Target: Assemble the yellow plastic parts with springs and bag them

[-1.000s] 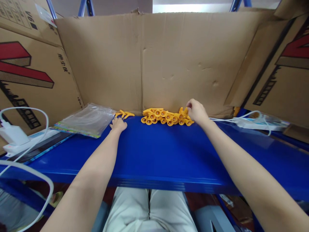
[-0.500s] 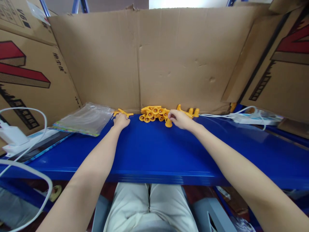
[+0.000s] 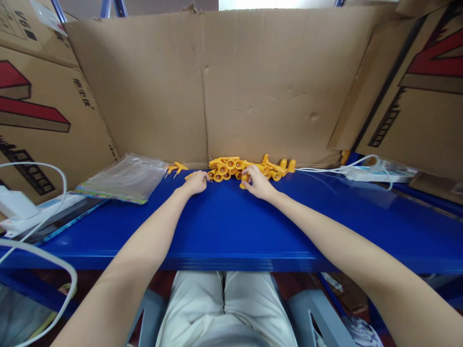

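Your left hand (image 3: 196, 183) has its fingers closed round a yellow corkscrew (image 3: 188, 177), spiral bare; your right hand (image 3: 259, 184) pinches a yellow cup (image 3: 244, 182), apart from it, over the blue shelf (image 3: 231, 221). Between and behind them, the capped pile (image 3: 230, 164) looks joined; bare-spiral corkscrews (image 3: 179, 167) at left and loose cups (image 3: 292, 166) at right remain separate.

Yellow-orange plastic cups (image 3: 230, 164) with round, hollow mouths lie on their sides in a low heap, most mouths facing forward. One held yellow-orange cup (image 3: 244, 181) is mouth-down at the heap's front. Two yellow-orange plastic handles with metal spirals (image 3: 177, 167) lie left of the heap; another spiral-ended handle (image 3: 188, 177), mostly hidden, is held between them and the heap.
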Available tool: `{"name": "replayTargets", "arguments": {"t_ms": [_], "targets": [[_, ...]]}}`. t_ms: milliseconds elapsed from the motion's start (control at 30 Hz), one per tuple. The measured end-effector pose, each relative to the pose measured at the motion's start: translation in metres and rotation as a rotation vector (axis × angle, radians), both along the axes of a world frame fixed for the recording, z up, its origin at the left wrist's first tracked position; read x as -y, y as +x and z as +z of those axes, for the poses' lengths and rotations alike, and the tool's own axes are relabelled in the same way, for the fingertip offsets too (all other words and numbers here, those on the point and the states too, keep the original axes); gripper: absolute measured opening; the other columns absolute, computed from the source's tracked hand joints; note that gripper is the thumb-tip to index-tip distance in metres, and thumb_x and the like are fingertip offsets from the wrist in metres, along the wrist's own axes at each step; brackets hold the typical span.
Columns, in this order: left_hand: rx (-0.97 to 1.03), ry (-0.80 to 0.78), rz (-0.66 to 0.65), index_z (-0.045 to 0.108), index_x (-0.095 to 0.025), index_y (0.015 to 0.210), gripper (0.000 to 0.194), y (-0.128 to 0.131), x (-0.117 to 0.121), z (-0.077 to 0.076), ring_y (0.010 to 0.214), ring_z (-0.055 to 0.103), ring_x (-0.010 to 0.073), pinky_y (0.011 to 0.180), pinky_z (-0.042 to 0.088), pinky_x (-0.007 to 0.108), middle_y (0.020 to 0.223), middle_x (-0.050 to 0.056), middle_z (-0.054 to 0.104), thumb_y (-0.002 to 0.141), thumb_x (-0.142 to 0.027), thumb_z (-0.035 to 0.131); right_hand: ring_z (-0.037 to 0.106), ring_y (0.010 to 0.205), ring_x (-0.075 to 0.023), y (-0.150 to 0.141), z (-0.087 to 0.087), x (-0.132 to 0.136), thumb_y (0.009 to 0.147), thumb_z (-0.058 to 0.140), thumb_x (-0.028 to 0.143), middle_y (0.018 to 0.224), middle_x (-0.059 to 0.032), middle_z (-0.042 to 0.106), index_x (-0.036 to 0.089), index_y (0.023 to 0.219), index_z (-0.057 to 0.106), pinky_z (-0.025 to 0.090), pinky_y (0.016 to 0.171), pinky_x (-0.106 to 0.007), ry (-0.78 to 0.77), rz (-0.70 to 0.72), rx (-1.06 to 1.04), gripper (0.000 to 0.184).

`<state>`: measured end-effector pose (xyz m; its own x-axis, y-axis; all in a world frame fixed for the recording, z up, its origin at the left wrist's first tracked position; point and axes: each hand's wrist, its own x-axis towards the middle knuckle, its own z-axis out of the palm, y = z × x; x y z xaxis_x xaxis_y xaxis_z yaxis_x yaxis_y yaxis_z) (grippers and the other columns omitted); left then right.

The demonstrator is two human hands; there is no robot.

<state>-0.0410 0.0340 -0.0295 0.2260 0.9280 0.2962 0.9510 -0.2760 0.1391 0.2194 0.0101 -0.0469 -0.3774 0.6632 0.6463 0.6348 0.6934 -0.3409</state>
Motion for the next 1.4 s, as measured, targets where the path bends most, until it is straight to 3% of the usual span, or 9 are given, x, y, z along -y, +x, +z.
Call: {"name": "replayTargets", "arguments": {"t_ms": [167,300,500,700,867,1000,1233,1333,1400], "targets": [[-0.027,-0.111,0.237,0.045,-0.024,0.139,0.067,-0.015,0.007,0.005,0.133,0.041,0.0322,0.105,0.037,0.054,0.145,0.011,0.045,0.074,-0.009,0.046,0.056,0.065,-0.013,-0.006,-0.009,-0.006,0.076,0.058,0.019,0.1,-0.0075,0.056,0.019,0.097,0.046,0.05,0.071,-0.035,-0.132,-0.046,-0.169,0.025],[-0.075,-0.231,0.28,0.029,-0.026,0.149,0.074,-0.017,0.012,0.01,0.132,0.041,0.0331,0.104,0.037,0.055,0.151,0.011,0.037,0.078,-0.011,0.044,0.055,0.064,-0.0129,-0.004,-0.01,-0.01,0.074,0.06,0.024,0.089,-0.0025,0.059,0.021,0.093,0.044,0.05,0.069,-0.032,-0.191,-0.04,-0.221,0.025],[-0.17,-0.205,0.302,0.041,-0.022,0.142,0.061,-0.009,0.016,0.016,0.13,0.044,0.0327,0.102,0.039,0.052,0.143,0.016,0.044,0.082,-0.014,0.043,0.056,0.069,-0.0147,-0.01,-0.007,-0.006,0.079,0.055,0.025,0.081,-0.0005,0.057,0.022,0.088,0.043,0.048,0.073,-0.033,-0.151,-0.057,-0.159,0.015],[-0.17,-0.171,0.295,0.046,-0.02,0.138,0.057,-0.009,0.018,0.02,0.126,0.048,0.0319,0.101,0.043,0.044,0.139,0.018,0.047,0.082,-0.014,0.046,0.058,0.069,-0.015,-0.023,0.009,-0.005,0.075,0.063,0.019,0.078,-0.0009,0.058,0.017,0.099,0.051,0.046,0.07,-0.029,-0.276,-0.206,-0.059,0.027],[-0.135,-0.138,0.312,0.048,-0.02,0.137,0.054,-0.009,0.016,0.015,0.13,0.043,0.0336,0.102,0.041,0.046,0.14,0.019,0.045,0.083,-0.021,0.044,0.058,0.07,-0.0145,-0.03,0.022,-0.007,0.07,0.07,0.017,0.074,-0.0003,0.061,0.017,0.081,0.056,0.045,0.067,-0.025,-0.384,-0.22,0.091,0.018],[-0.091,-0.142,0.345,0.045,-0.024,0.14,0.055,-0.011,0.012,0.007,0.133,0.037,0.0353,0.102,0.038,0.052,0.143,0.017,0.042,0.085,-0.026,0.041,0.06,0.073,-0.0153,-0.036,0.017,-0.004,0.075,0.069,0.024,0.08,-0.0033,0.064,0.015,0.082,0.057,0.045,0.066,-0.025,-0.435,-0.216,0.1,0.017],[-0.1,-0.151,0.362,0.059,-0.023,0.121,0.045,-0.015,0.011,0.01,0.125,0.046,0.0338,0.097,0.04,0.05,0.13,0.016,0.055,0.078,-0.019,0.047,0.062,0.096,-0.0242,-0.04,0.011,0.008,0.087,0.058,0.029,0.102,-0.0132,0.066,0.014,0.092,0.058,0.045,0.082,-0.033,-0.267,-0.175,0.35,0.015],[-0.101,-0.135,0.353,0.064,-0.021,0.106,0.033,-0.016,0.012,0.015,0.117,0.053,0.0323,0.091,0.045,0.043,0.123,0.015,0.06,0.075,-0.021,0.052,0.062,0.1,-0.0265,-0.038,0.018,0.015,0.088,0.056,0.025,0.108,-0.0137,0.066,0.015,0.101,0.056,0.044,0.084,-0.036,-0.242,-0.18,0.415,0.017],[-0.102,-0.147,0.274,0.065,-0.021,0.098,0.029,-0.015,0.012,0.018,0.108,0.059,0.0289,0.085,0.047,0.036,0.115,0.012,0.065,0.071,-0.018,0.054,0.063,0.098,-0.0257,-0.035,0.021,0.018,0.086,0.057,0.021,0.106,-0.0132,0.066,0.015,0.11,0.053,0.043,0.083,-0.035,-0.228,-0.2,0.416,0.025]]}}
